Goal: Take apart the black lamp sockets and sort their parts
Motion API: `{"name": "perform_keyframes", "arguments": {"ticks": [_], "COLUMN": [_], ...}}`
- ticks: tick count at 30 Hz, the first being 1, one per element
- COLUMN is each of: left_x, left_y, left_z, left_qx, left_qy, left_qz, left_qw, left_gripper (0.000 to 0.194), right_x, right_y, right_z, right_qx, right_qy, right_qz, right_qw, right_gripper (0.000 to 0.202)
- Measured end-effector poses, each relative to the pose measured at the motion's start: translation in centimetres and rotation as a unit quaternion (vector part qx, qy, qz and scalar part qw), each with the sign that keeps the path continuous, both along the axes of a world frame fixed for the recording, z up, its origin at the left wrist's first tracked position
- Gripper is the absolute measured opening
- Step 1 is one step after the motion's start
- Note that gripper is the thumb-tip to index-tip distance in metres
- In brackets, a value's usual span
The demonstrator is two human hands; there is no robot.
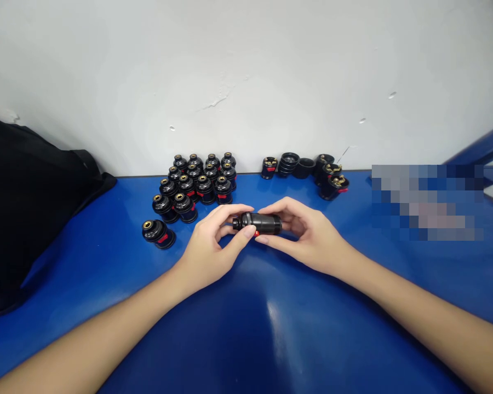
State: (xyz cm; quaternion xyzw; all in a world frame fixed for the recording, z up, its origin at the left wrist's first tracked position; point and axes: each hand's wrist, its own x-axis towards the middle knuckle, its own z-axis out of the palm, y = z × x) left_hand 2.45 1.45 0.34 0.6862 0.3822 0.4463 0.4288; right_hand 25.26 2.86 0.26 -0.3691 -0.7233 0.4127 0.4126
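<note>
Two bare hands meet at the centre over a blue table (246,334). Between them a black socket (266,223) lies sideways, its narrow neck toward the left. The left hand (207,249) has thumb and fingers closed round the neck half, thumb beside a red tab (257,233). The right hand (318,241) curls loosely round the wide end, thumb and fingers a socket's breadth apart.

The socket looks light, stiff and smooth, probably a little slippery; the straight barrel seems the surest hold, the tab the weakest spot.

The table is glossy and hard. Beyond the left hand stand upright sockets (206,189) in a cluster; beyond the right, open bases (333,187) and black rings (288,164). Black cloth (24,202) covers the far left. Behind rises a scuffed white wall (271,82).
</note>
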Motion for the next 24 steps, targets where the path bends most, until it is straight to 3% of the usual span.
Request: {"name": "perform_keyframes", "arguments": {"ticks": [5, 9, 14, 18, 24], "left_x": [0.3, 0.5, 0.4, 0.1, 0.4], "left_y": [0.0, 0.0, 0.1, 0.2, 0.4], "left_z": [0.2, 0.3, 0.4, 0.3, -0.3], "left_qx": [-0.012, -0.021, -0.063, -0.069, -0.027], "left_qy": [0.015, 0.024, 0.018, -0.001, -0.018], "left_qz": [0.021, 0.046, 0.067, 0.069, 0.095], "left_qw": [1.0, 0.998, 0.996, 0.995, 0.995], "left_gripper": [0.026, 0.024, 0.028, 0.033, 0.025], "right_x": [0.1, 0.2, 0.0, 0.1, 0.7], "right_y": [-0.2, -0.4, -0.9, -0.7, 0.5], "right_z": [0.6, 0.9, 1.0, 0.9, -0.1], "right_qx": [0.125, 0.275, 0.358, 0.343, 0.233], "right_qy": [-0.091, -0.178, -0.224, -0.223, -0.161], "right_qz": [-0.003, -0.049, -0.092, -0.125, -0.153], "right_qw": [0.988, 0.944, 0.902, 0.904, 0.947], "right_gripper": [0.025, 0.022, 0.015, 0.017, 0.055]}}
